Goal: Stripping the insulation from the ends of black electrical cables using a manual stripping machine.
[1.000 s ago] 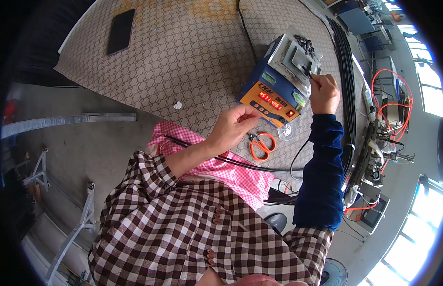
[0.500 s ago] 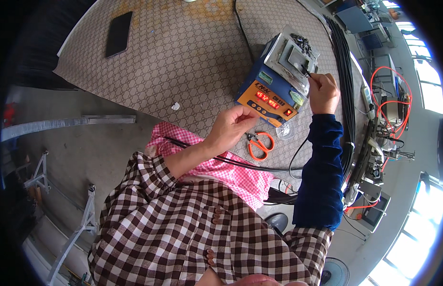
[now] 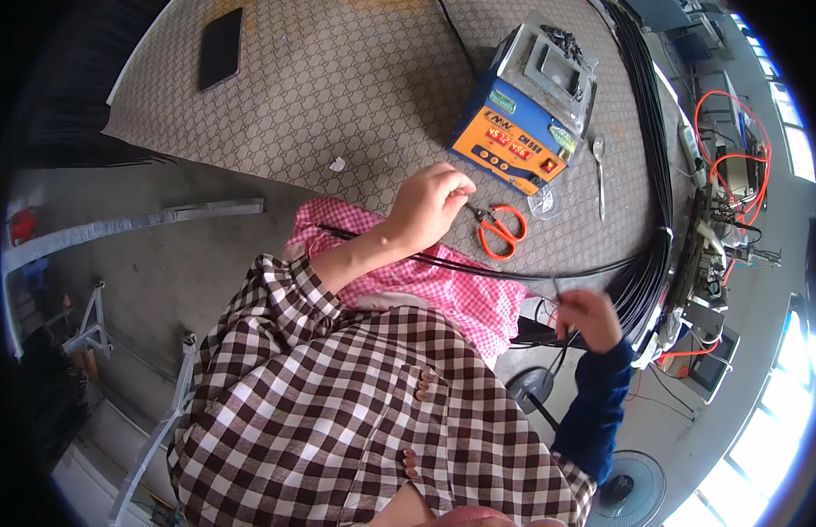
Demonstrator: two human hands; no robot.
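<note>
My left hand (image 3: 434, 202) rests at the table's near edge with its fingers curled, close to the orange-handled scissors (image 3: 503, 230). Thin black cables (image 3: 478, 268) run under it across my lap. My right hand (image 3: 588, 316) is off the table, low at the right, pinching a thin black cable end by the hanging bundle of black cables (image 3: 654, 263). A blue and orange bench unit (image 3: 513, 132) with red displays stands beyond the scissors.
A patterned table mat (image 3: 337, 79) covers the table. A black phone (image 3: 221, 48) lies at its far left. A metal spoon (image 3: 598, 171) lies right of the bench unit. Red wires and equipment (image 3: 733, 176) crowd the right side. A fan (image 3: 632, 483) stands on the floor.
My right hand has come down from the bench unit's top to below the table edge, drawing a cable with it. My left hand has stayed near the scissors.
</note>
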